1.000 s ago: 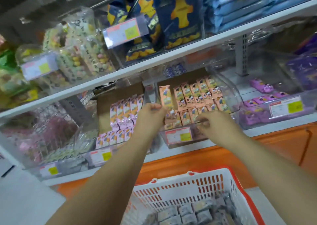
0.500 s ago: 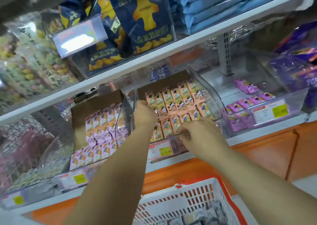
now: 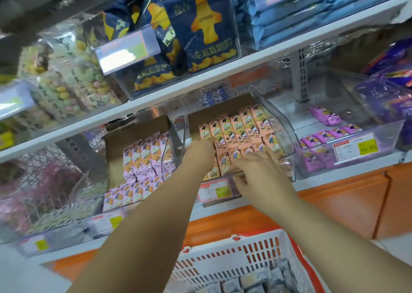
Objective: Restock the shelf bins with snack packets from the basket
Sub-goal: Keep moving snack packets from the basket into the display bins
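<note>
I see the left hand (image 3: 199, 156) pushed into the clear plastic shelf bin (image 3: 282, 127), up against the rows of small peach-orange snack packets (image 3: 240, 127). Its fingers are hidden, so I can't tell the grip. The right hand (image 3: 258, 174) lies over the bin's front rim, fingers (image 3: 243, 166) spread and loose across the front-row packets, nothing visibly held. The white slotted plastic basket with red rim (image 3: 245, 252) is below the shelf, with grey packets (image 3: 254, 281) inside.
</note>
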`<state>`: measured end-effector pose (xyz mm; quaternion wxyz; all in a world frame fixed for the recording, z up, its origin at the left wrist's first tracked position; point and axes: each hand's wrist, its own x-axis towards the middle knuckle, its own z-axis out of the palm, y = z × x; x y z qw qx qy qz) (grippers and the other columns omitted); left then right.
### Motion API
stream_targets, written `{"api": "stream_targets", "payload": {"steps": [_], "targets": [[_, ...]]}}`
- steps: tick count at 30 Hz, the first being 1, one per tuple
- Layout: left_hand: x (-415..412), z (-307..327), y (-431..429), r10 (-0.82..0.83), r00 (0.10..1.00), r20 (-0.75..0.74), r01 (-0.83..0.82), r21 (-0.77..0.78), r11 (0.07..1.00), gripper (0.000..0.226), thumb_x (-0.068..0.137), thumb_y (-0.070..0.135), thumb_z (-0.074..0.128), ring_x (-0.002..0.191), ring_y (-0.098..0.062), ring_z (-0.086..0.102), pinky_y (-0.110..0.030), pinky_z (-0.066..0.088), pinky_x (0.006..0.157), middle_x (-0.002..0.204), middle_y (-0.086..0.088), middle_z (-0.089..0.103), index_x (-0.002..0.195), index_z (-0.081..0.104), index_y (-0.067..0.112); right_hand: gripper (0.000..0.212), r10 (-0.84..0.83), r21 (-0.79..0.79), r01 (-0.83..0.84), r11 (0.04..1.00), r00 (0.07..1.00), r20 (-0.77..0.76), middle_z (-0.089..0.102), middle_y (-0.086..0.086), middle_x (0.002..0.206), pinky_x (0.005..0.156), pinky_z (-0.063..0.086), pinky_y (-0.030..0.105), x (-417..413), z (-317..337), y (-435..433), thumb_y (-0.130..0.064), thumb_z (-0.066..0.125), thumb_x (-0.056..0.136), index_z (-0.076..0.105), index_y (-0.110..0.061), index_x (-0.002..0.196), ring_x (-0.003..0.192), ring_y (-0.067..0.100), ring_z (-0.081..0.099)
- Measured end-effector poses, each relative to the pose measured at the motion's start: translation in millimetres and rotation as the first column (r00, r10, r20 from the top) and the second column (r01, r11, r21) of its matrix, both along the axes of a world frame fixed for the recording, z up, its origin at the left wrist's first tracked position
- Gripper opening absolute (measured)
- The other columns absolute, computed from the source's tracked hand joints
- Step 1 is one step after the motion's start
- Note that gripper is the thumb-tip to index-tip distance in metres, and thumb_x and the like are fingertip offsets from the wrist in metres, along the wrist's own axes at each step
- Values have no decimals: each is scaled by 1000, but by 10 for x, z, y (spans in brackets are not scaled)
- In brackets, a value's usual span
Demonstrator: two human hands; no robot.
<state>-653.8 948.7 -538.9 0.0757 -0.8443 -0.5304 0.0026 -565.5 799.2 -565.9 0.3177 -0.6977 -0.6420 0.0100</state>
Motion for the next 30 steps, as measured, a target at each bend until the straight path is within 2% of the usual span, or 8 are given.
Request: {"api": "stream_targets", "payload": {"steps": [5,10,16,19,22,24,27,30], "targets": [[-399,112,-507,-217,949,228,181,171,969,49,92,1,45,111,-28,57,-38,47,77,135,-6,50,136,48,23,26,157,26,-156,987,987,-36,63,-4,115,86,45,34,-370,-11,-156,-19,52,92,65,-23,115,107,21,53],[-1386,-354,-979,-479,790,383,327,397,858,42,83,13,36,84,-33,64,-43,52,61,106,-6,64,116,61,21,30,313,-264,-281,922,946,86,59,-2,125,85,49,36,-722,-408,-249,-26,44,99,58,-25,126,109,22,56],[-2673,-1304,-1161,-151,881,449,67,197,978,40,80,10,51,79,-30,68,-39,56,57,103,0,67,113,54,31,31,446,-652,-277,706,889,106,59,4,126,94,47,41,-995,-1013,-160,-21,45,98,56,-23,127,109,25,55],[-3090,-1765,-1268,0,900,436,-38,79,996,36,80,7,54,77,-31,67,-35,53,56,105,-1,67,111,64,22,32,462,-763,-269,588,886,45,60,7,120,88,50,37,-1122,-1382,-144,-16,45,97,54,-21,127,97,24,59],[-3321,-2186,-1355,149,910,388,-114,-111,987,40,90,6,53,109,-30,59,-40,51,80,133,-1,54,128,58,18,34,517,-858,-277,434,856,-15,58,10,121,76,46,32,-1270,-1763,-167,-6,46,95,56,-18,125,95,26,59],[-3403,-2380,-1427,219,907,359,-135,-246,960,47,95,15,48,133,-21,39,-36,45,94,154,6,28,141,42,23,35,540,-888,-290,357,840,-57,58,10,118,70,41,29,-1353,-1988,-200,-2,49,92,60,-16,122,90,26,59],[-3429,-2483,-1486,244,889,389,-136,-285,949,50,96,15,45,139,-12,31,-33,48,91,158,15,8,144,37,25,30,575,-920,-282,274,814,-78,63,10,116,55,36,24,-1495,-2245,-251,-6,56,88,65,-18,114,68,17,54],[-3408,-2490,-1493,259,869,422,-146,-283,948,49,94,11,47,136,-15,36,-35,50,89,158,14,10,141,43,23,29,617,-948,-236,212,785,-58,57,0,86,51,36,24,-1638,-2343,-317,-4,59,83,65,-18,108,60,12,45]]}}
